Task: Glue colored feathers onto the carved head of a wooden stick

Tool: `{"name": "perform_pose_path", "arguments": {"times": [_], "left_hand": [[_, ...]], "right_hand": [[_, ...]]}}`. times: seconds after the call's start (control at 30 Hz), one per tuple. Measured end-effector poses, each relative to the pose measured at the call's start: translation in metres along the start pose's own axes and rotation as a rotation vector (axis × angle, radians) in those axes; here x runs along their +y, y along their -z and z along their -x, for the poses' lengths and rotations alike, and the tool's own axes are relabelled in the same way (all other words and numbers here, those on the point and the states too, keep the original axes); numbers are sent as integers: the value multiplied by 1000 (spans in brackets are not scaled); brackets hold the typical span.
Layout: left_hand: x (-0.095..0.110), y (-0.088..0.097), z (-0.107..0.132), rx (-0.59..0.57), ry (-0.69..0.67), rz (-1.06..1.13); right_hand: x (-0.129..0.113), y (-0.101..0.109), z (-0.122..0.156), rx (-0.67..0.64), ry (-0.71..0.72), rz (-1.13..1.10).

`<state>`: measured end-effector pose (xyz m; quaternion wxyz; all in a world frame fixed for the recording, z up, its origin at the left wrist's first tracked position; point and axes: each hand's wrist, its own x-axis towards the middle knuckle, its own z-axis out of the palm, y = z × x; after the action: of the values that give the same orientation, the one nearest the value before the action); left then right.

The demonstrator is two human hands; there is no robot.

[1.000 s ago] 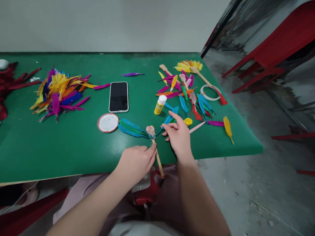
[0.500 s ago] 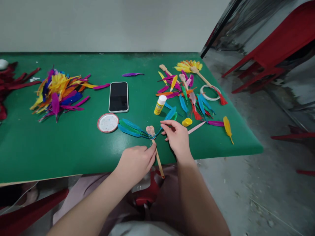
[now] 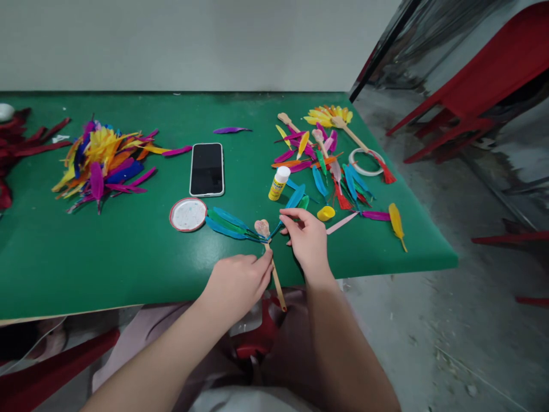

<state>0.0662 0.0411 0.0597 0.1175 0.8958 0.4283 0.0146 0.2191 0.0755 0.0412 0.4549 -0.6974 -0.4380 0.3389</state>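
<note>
My left hand (image 3: pixel 240 280) grips a wooden stick (image 3: pixel 278 280) just below its flat, rounded head (image 3: pixel 262 228), near the table's front edge. Several blue and green feathers (image 3: pixel 229 223) fan out to the left, their quills meeting at the base of the head. On the other side, my right hand (image 3: pixel 305 234) pinches the quill of a blue feather (image 3: pixel 295 196) between thumb and fingertips. That quill slants down to the same spot on the stick. A green feather (image 3: pixel 304 202) shows just behind it, partly hidden.
A glue stick (image 3: pixel 279 183) stands uncapped-looking or capped in white, with a yellow cap (image 3: pixel 326 213) nearby. Left lie a phone (image 3: pixel 207 170), a round lid (image 3: pixel 187 214) and a feather pile (image 3: pixel 107 160). A yellow feather fan (image 3: pixel 330 115) and tape roll (image 3: pixel 366 162) lie right.
The blue feather in my right hand has tilted very slightly leftward, together with a tiny shift of that hand. My left hand and the stick stay in place.
</note>
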Motion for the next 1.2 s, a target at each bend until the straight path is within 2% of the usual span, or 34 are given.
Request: {"name": "perform_pose_path", "arguments": {"times": [0.23, 0.63, 0.93, 1.2], "left_hand": [[-1, 1, 0, -5, 6, 15], [-4, -6, -9, 146, 53, 14], [-1, -8, -15, 145, 96, 1], [-2, -11, -15, 166, 87, 0]], "right_hand": [[3, -1, 0, 8, 45, 30], [6, -2, -3, 16, 118, 128], [8, -2, -4, 16, 155, 197], [11, -1, -3, 159, 274, 212]]}}
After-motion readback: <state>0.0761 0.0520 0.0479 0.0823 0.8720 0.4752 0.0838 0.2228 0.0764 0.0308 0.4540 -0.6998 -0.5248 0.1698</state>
